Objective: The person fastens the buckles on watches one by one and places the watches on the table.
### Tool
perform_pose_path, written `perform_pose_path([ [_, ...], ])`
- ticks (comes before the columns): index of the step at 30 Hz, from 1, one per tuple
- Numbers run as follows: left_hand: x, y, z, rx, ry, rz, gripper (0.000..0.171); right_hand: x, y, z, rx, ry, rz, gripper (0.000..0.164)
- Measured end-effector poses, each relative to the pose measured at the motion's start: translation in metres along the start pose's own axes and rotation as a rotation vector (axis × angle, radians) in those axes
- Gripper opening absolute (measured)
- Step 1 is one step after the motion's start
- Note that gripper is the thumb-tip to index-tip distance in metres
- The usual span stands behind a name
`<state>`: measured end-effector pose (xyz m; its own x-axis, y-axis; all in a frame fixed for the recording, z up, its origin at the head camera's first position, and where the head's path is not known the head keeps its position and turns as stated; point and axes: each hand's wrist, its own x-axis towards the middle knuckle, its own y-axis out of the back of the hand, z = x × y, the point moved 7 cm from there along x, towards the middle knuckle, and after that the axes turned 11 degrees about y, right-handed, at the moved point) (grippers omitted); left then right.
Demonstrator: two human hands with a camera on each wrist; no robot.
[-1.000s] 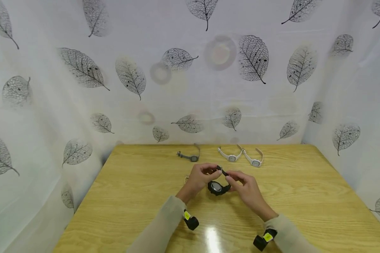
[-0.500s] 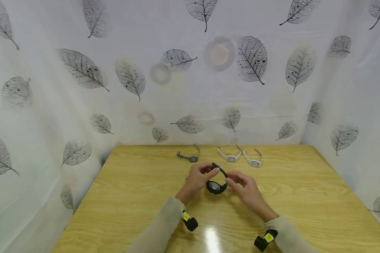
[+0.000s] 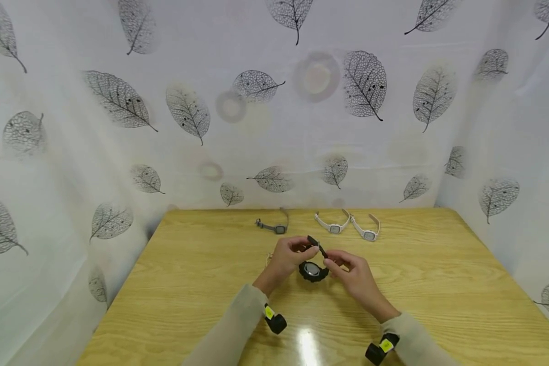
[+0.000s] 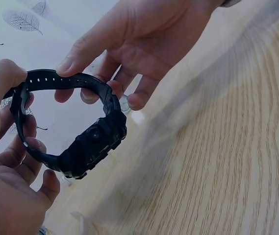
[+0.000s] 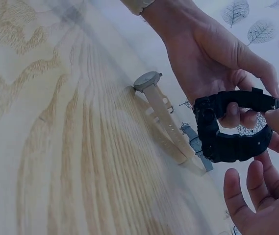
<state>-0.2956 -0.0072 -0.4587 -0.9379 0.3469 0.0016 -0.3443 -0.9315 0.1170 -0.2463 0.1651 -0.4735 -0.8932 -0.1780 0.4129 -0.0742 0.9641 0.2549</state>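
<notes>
Both hands hold one black wristwatch (image 3: pixel 312 270) above the table, its thick strap bent round into a loop. My left hand (image 3: pixel 287 260) pinches the strap between thumb and fingers, close to the buckle. On the other side of the loop, my right hand (image 3: pixel 353 273) grips the strap with thumb and fingertips. The left wrist view shows a row of holes along the strap (image 4: pixel 83 78), which runs into the left thumb and fingers. Low on the loop hangs the bulky watch case, with its round face turned up in the head view.
Along the back of the wooden table (image 3: pixel 201 284) lie a grey watch (image 3: pixel 280 230) and two white watches, one at centre (image 3: pixel 335 229) and one farther right (image 3: pixel 369 235). A beige-strapped watch (image 5: pixel 161 115) lies behind my left hand. Leaf-patterned cloth (image 3: pixel 274 127) surrounds the table.
The black watch has tilted slightly in my fingers; half a second ago its strap loop faced the head camera more fully. Both hands stay nearly in place.
</notes>
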Motion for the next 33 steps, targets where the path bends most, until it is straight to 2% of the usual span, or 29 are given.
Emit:
perform_pose_path([
  [7, -0.003, -0.006, -0.001, 0.069, 0.010, -0.046, 0.015, 0.001, 0.000, -0.006, -0.023, 0.014, 0.009, 0.032],
  [12, -0.005, -0.006, -0.002, 0.061, 0.009, -0.036, 0.018, 0.003, 0.000, -0.009, -0.020, 0.033, 0.014, 0.031],
  [18, -0.005, -0.006, -0.004, 0.055, 0.002, -0.028, 0.017, 0.002, 0.001, -0.003, -0.030, 0.012, 0.013, 0.031],
  [23, -0.005, -0.005, 0.002, 0.077, -0.011, 0.009, 0.018, 0.004, 0.010, -0.005, -0.056, 0.035, 0.012, 0.031],
  [27, -0.005, -0.005, 0.009, 0.140, -0.013, 0.059, 0.017, 0.013, 0.020, -0.012, -0.094, 0.088, 0.000, 0.030],
  [33, -0.006, -0.007, 0.018, 0.287, -0.053, 0.139, 0.018, 0.031, 0.025, -0.032, -0.213, 0.165, -0.106, 0.030],
])
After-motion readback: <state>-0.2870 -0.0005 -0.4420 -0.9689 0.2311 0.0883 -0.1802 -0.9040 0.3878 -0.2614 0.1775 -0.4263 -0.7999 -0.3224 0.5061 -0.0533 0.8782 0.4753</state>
